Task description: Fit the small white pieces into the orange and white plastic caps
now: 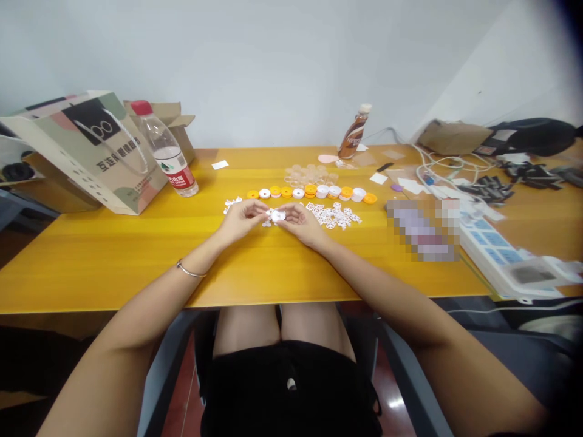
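Over the middle of the yellow table, my left hand [243, 220] and my right hand [304, 226] meet at a small white round plastic piece [278, 215]. The fingertips of both hands close on it from either side; its finer details are too small to make out. Beyond my hands runs a row of orange and white round caps [310, 191]. To the right of my right hand lies a spread of white openwork plastic pieces [336, 216]. Small white parts [232, 203] lie by my left hand, partly hidden by it. Clear round plastic pieces [310, 175] sit behind the row.
A water bottle [170, 158] and a paper bag [113, 158] stand at left. At the back is a brown drink bottle [353, 136]. White cables [437, 164], black pieces [489, 191], a blurred-out object [421, 233] and a white power strip [505, 255] occupy the right.
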Motion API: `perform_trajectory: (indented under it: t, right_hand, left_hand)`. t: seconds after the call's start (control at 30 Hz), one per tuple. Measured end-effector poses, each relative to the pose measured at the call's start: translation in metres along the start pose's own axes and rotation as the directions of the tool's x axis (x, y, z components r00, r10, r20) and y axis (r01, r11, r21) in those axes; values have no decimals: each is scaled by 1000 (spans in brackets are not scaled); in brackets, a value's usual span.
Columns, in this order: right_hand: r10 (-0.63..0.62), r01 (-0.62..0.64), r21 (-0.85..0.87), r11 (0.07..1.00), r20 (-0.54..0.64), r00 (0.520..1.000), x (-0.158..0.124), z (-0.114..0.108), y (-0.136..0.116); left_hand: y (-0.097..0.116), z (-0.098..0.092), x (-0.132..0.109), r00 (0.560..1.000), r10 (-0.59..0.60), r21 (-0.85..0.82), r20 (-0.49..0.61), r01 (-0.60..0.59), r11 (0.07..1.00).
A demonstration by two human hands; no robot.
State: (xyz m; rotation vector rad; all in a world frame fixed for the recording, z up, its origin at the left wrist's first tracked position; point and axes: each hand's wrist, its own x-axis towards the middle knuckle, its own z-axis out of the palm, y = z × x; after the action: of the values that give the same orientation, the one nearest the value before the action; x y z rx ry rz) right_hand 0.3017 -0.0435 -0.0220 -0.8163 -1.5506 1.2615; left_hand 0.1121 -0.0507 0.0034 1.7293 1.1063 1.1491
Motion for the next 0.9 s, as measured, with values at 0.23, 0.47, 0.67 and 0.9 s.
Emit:
perform_trajectory:
  t: [0.23, 0.47, 0.67, 0.9]
  right_hand:
    - [3, -2, -14, 1000, 31, 1000, 1, -1, 3]
    - [-4, 3, 8, 1000, 49, 999, 0, 3, 4]
    - [-7, 6, 20, 1000, 53, 999, 0, 3, 3]
    - [-4, 3, 17, 1000, 55, 998, -2, 5, -1]
  left_hand:
    - [-1, 4, -2, 998, 67, 205, -20, -62, 977]
    - [-2, 12, -5, 983, 174, 347, -52, -145, 927]
    - [-5, 16, -6, 982, 165, 356, -87, -124, 926]
    - [-3, 16, -9, 980, 166, 397, -112, -109, 911]
